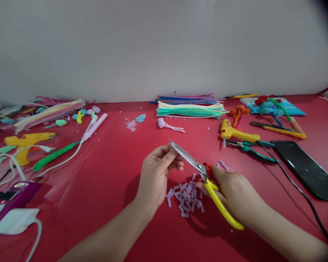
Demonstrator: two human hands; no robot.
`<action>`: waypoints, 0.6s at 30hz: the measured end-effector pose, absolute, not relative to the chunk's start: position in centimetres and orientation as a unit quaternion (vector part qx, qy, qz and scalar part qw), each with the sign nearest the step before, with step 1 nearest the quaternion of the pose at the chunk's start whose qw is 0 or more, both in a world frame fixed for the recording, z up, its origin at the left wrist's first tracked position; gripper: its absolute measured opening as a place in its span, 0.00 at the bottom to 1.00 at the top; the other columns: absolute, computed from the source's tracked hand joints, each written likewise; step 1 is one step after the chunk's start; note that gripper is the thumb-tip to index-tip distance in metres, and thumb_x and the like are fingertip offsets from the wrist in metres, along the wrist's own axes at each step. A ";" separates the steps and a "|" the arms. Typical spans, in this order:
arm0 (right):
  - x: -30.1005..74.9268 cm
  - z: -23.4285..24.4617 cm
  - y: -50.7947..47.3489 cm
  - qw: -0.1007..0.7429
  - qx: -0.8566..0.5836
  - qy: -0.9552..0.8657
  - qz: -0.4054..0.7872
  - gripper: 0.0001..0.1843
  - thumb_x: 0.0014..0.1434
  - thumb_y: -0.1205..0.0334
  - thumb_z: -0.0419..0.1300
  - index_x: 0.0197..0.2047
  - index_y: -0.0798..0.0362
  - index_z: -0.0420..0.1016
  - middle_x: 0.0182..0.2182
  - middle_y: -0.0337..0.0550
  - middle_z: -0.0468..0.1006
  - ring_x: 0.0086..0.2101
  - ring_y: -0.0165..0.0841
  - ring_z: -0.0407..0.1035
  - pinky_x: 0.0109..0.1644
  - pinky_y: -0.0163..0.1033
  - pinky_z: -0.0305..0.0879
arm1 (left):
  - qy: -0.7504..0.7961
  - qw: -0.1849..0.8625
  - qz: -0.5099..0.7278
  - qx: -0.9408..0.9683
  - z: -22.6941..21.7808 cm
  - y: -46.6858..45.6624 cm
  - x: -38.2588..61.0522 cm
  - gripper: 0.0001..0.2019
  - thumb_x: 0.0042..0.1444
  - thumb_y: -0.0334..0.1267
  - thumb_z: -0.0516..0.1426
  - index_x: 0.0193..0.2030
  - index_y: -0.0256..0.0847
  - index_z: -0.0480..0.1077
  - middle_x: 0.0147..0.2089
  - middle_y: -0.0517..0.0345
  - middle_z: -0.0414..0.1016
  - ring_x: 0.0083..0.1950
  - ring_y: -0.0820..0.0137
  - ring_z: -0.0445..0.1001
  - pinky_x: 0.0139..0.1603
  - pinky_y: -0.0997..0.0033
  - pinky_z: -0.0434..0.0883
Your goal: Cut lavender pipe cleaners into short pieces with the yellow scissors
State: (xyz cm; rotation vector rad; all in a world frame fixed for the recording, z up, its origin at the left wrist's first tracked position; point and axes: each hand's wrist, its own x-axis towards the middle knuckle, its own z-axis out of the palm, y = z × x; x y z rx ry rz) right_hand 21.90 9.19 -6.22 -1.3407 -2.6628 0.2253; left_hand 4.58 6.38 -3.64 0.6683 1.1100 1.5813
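My right hand [232, 191] grips yellow-handled scissors [199, 169]; their blades point up and left toward my left hand [157, 173]. My left hand's fingers are pinched together right at the blade tips; whether something small is between them I cannot tell. Below both hands lies a pile of several short pale purple cut pieces [186, 198] on the red table [112, 182].
Bundles of pipe cleaners [190, 107] lie at the back by the wall. A yellow glue gun [235, 133], teal pliers [250, 147] and a black phone [306, 169] sit to the right. At left are another glue gun [26, 143], a pink iron [94, 125] and cables.
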 end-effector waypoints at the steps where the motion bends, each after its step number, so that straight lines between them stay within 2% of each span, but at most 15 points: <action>1: 21.9 -6.2 9.2 0.075 -0.448 -0.888 0.077 0.17 0.52 0.47 0.44 0.23 0.52 0.54 0.13 0.37 0.66 0.15 0.29 0.61 0.19 0.33 0.38 | 0.463 0.521 0.660 0.280 -3.6 6.4 4.6 0.04 0.45 0.33 0.55 0.29 0.36 0.67 0.25 0.60 0.69 0.24 0.78 0.67 0.25 0.78 0.65; 13: 22.1 -6.0 9.5 0.069 -0.472 -0.869 0.130 0.17 0.51 0.47 0.45 0.22 0.51 0.55 0.14 0.38 0.66 0.16 0.28 0.60 0.19 0.31 0.41 | 0.467 0.528 0.648 0.289 -3.6 6.3 4.5 0.05 0.46 0.34 0.54 0.31 0.35 0.66 0.26 0.58 0.69 0.25 0.78 0.66 0.25 0.78 0.65; 18: 22.3 -5.6 9.9 0.096 -0.506 -0.841 0.164 0.16 0.50 0.47 0.46 0.27 0.51 0.60 0.16 0.37 0.66 0.18 0.29 0.61 0.20 0.31 0.45 | 0.444 0.562 0.631 0.298 -3.8 6.3 4.8 0.05 0.48 0.34 0.53 0.31 0.36 0.65 0.26 0.59 0.68 0.26 0.78 0.66 0.27 0.78 0.65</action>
